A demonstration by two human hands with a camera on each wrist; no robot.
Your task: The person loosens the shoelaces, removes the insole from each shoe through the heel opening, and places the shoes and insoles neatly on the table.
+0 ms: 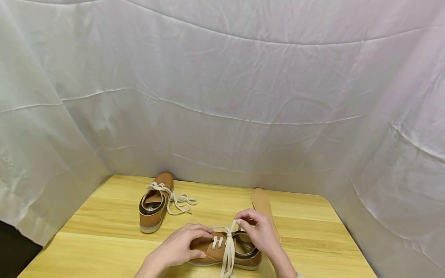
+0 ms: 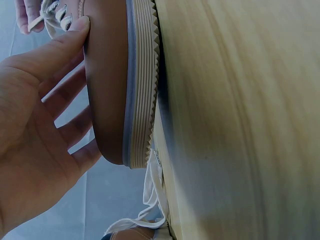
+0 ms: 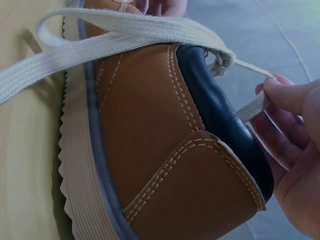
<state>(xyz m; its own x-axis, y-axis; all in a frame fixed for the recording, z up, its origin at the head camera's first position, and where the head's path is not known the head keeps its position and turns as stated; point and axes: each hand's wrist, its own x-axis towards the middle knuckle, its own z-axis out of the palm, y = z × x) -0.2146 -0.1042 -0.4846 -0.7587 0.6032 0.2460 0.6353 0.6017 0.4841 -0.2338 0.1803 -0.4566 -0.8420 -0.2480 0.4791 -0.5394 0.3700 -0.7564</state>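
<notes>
Right-hand fingers (image 1: 247,214) pinch one lace (image 1: 229,248), left-hand fingers (image 1: 201,233) hold one of two shoes (image 1: 216,255), and one insole (image 1: 262,202) lies nearby.

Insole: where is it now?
In the head view, the tan insole lies on the table right of centre, its far end near the back edge, partly hidden by the right hand.

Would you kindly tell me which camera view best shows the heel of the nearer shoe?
The right wrist view: the heel shows large, its double stitching clear, though partly cropped. The head view shows it small, from above; the left wrist view shows the toe but no heel.
</notes>
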